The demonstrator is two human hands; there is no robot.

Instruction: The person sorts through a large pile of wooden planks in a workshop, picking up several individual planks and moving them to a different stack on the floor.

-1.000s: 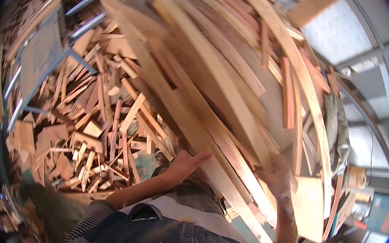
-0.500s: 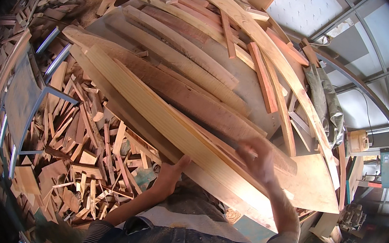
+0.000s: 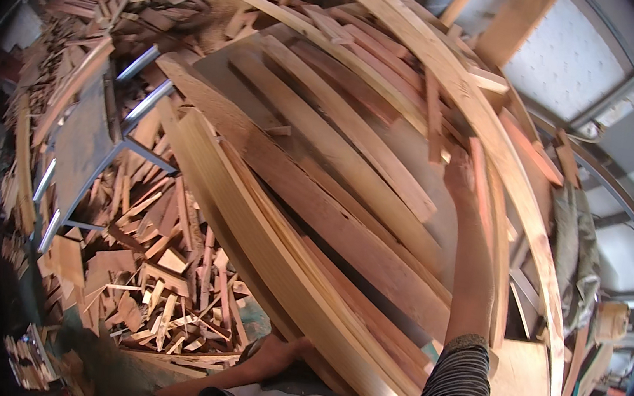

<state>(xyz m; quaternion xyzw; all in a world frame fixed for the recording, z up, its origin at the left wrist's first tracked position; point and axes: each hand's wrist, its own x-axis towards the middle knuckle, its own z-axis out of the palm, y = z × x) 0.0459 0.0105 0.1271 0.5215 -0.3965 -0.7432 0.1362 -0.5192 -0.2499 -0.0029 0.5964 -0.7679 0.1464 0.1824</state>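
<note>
A pale plank (image 3: 258,238) lies slanted along the near side of a work surface (image 3: 415,158), with more boards stacked against it. At its near edge my left hand (image 3: 280,352) is closed on the wood, its fingers partly hidden below. My right arm stretches far across the boards. At its end my right hand (image 3: 458,171) is beside a reddish wooden strip (image 3: 479,177) and close to the tip of a short brown stick (image 3: 433,117). Its fingers are blurred, so I cannot tell whether it grips the strip. Several rough brown boards (image 3: 345,228) lie between my hands.
A long curved-looking pale beam (image 3: 489,131) runs along the far side. Offcuts (image 3: 158,289) are heaped on the floor at left, around a metal-framed stand (image 3: 89,141). A pale flat panel (image 3: 522,378) is at the right, and a grey-green cloth (image 3: 578,243) hangs beyond the beam.
My right hand has moved from the near boards out to the reddish strip at the far side. My left hand stays at the plank's near edge. The view has shifted.
</note>
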